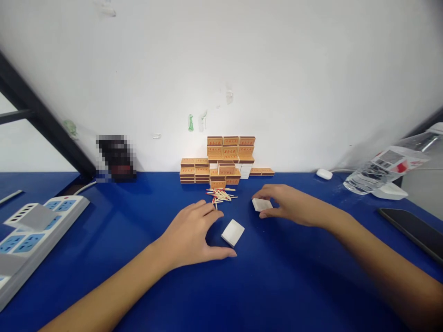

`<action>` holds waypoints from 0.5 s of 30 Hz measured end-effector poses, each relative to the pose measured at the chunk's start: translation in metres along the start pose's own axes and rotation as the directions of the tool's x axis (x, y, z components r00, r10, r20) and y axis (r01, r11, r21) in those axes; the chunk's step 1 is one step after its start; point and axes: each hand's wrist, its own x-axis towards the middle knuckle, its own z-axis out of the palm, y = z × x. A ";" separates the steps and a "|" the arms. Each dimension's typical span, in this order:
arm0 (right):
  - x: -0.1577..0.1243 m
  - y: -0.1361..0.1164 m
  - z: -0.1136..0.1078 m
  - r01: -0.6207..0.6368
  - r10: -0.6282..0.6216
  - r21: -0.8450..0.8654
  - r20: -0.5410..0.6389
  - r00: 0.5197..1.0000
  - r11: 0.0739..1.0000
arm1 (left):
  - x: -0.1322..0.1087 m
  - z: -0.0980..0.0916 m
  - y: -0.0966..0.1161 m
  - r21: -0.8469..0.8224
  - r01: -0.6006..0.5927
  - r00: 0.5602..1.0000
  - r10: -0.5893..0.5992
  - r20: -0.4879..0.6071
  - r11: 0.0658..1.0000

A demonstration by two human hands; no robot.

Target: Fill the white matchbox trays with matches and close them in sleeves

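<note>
My left hand [194, 235] rests on the blue table [277, 286], fingers apart, curved around a small white box tray [233, 232] without gripping it. My right hand [289, 203] pinches a second white box tray [261, 204] between thumb and fingers on the table surface. A loose pile of matchsticks [220, 195] lies just beyond both hands. Behind it, stacks of orange matchboxes [226, 159] stand against the white wall.
A white and blue power strip [31, 230] lies at the left. A plastic water bottle [391, 168] lies at the right, a dark phone [413, 230] near the right edge, and a small white earbud case [324, 174] by the wall.
</note>
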 end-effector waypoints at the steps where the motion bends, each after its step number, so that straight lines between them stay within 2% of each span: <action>1: 0.001 0.004 0.002 0.005 -0.005 -0.003 -0.005 1.000 1.000 | 0.000 0.004 0.001 -0.004 0.004 1.000 -0.004 0.011 1.000; 4: 0.014 -0.011 0.010 -0.005 0.006 0.002 -0.137 0.991 1.000 | -0.001 0.011 0.002 -0.008 0.010 0.999 -0.009 0.035 1.000; 5: 0.022 -0.022 0.014 -0.044 0.044 0.001 -0.190 0.981 0.999 | -0.002 0.012 0.002 -0.006 0.010 0.999 -0.010 0.039 1.000; 7: 0.040 -0.046 0.022 -0.151 0.140 -0.033 -0.223 0.965 0.988 | -0.001 0.012 0.001 0.005 0.010 0.999 -0.010 0.035 1.000; 10: 0.068 -0.071 0.035 -0.264 0.239 -0.167 -0.157 0.958 0.950 | 0.000 0.010 0.002 0.021 0.018 1.000 -0.018 0.006 1.000; 15: 0.092 -0.080 0.044 -0.286 0.274 -0.264 -0.084 0.958 0.921 | 0.001 0.011 0.006 0.052 0.068 0.998 -0.068 -0.008 0.996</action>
